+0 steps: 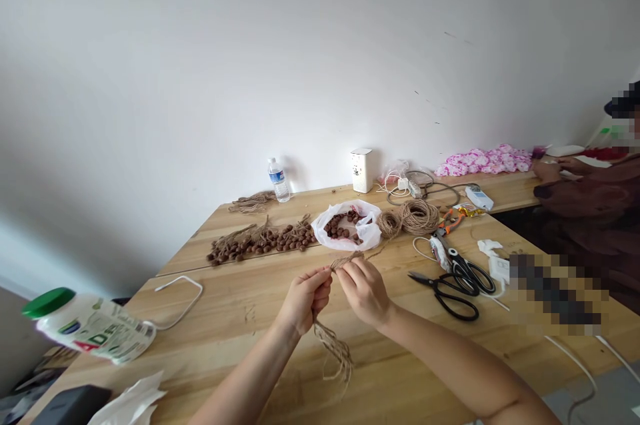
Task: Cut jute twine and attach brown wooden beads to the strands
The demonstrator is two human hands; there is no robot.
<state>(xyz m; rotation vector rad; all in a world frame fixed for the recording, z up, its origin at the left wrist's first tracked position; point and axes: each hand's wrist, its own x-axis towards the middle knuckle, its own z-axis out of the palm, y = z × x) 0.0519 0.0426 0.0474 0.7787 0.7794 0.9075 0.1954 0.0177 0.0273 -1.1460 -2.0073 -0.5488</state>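
Above the middle of the wooden table, my left hand (306, 298) is closed round a bundle of jute twine (334, 346), whose loose strands hang below my fist. Close beside it, my right hand (364, 290) pinches the upper part of the same twine, and some strands stick out past its fingers. Just beyond my hands lies a white plastic bag (370, 236), open at the top, with brown nut-like balls (345, 228) inside. To its left, more brown balls with twine tied to them (260, 242) lie in a row.
Right of the bag are twine rolls (420, 216). Black-handled scissors (445, 292) and orange-handled pliers (451, 221) lie nearer. A green-capped bottle (95, 325) stands left; a water bottle (279, 181) and white box (362, 170) stand by the wall. Another person (590, 212) sits at right.
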